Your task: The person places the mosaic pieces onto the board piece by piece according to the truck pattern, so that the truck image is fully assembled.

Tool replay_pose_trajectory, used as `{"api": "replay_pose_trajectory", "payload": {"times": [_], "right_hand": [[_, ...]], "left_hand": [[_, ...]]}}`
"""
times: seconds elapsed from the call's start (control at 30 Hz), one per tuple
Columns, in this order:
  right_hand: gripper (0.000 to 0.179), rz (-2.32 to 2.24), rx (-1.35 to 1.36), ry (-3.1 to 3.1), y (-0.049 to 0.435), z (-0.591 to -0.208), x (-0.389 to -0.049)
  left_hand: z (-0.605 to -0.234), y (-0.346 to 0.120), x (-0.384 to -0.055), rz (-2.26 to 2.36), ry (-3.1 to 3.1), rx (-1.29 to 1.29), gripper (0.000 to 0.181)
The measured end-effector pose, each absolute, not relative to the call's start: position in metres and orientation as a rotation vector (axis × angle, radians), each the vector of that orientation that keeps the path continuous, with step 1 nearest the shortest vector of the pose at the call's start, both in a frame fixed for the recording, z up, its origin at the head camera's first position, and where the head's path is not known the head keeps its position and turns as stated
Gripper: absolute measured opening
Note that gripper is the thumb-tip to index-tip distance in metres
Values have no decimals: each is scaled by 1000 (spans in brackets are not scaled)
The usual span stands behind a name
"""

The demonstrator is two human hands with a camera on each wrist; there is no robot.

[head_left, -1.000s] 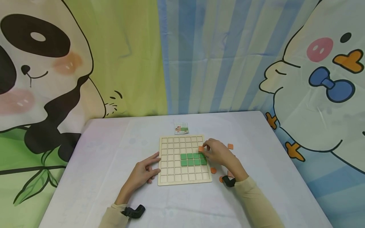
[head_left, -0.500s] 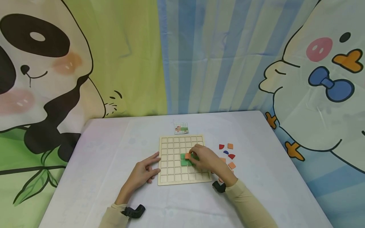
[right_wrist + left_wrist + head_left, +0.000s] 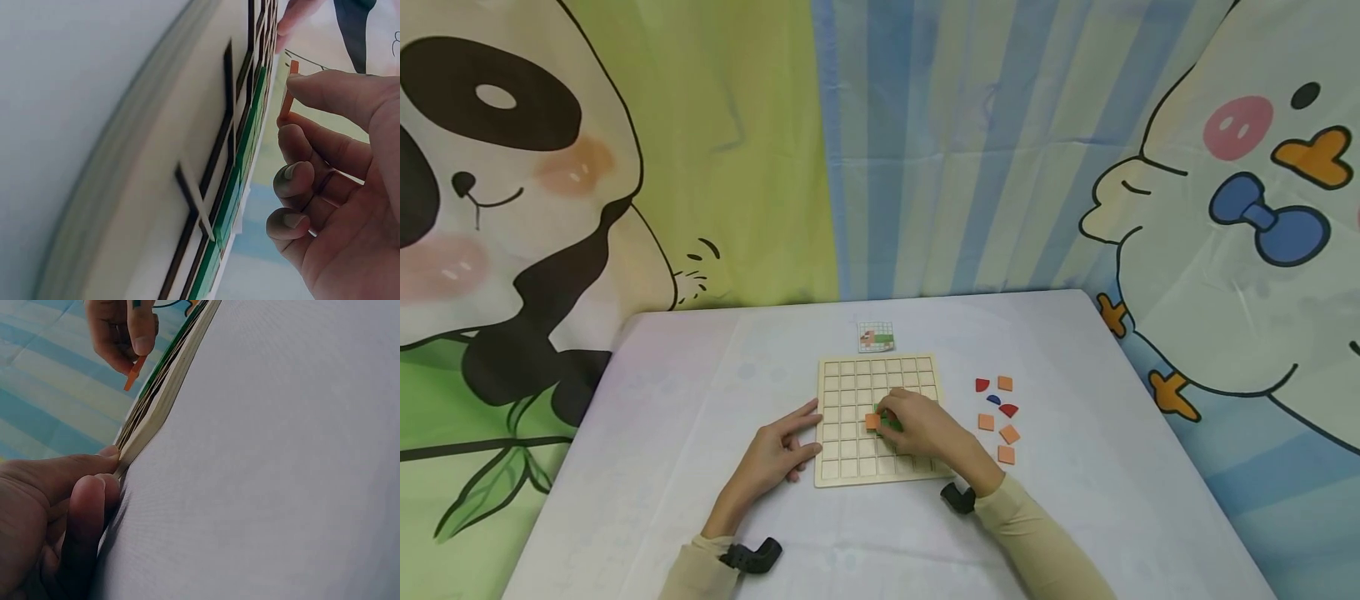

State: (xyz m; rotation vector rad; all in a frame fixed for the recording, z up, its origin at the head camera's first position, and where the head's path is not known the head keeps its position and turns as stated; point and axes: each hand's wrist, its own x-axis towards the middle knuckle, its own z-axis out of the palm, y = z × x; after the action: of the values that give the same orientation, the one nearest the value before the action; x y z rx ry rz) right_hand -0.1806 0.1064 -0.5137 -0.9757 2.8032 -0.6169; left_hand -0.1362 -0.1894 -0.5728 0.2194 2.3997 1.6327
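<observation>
A square wooden grid board (image 3: 842, 477) lies flat on the table. My right hand (image 3: 917, 423) is over its middle, pinching a small orange square tile (image 3: 872, 422) between thumb and index finger. In the right wrist view, that tile (image 3: 290, 87) stands clear of the board, its other fingers loosely bent. Green tiles (image 3: 240, 165) sit in the grid below, mostly covered by the right hand in the head view. My left hand (image 3: 775, 450) rests at the board's left edge, touching it with extended fingers and thumb; the left wrist view shows the fingertips (image 3: 109, 452) against the rim.
Right of the board lie several loose orange square tiles (image 3: 1006, 455), two red quarter-round pieces (image 3: 1009, 411) and a blue half-round piece (image 3: 994, 400). A small picture card (image 3: 876, 337) lies behind the board. Printed curtains (image 3: 917, 150) hang behind the table.
My right hand has carried the orange tile leftward across the board, from its right side to just left of the green tiles. The left hand stays in place.
</observation>
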Motion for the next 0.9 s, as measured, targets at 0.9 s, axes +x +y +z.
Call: {"api": "replay_pose_trajectory", "payload": {"times": [0.9], "right_hand": [[21,-566,-970,2776,94,-522,-179]], "left_hand": [[-569,-189,-136,1621,2406,205,58]]}}
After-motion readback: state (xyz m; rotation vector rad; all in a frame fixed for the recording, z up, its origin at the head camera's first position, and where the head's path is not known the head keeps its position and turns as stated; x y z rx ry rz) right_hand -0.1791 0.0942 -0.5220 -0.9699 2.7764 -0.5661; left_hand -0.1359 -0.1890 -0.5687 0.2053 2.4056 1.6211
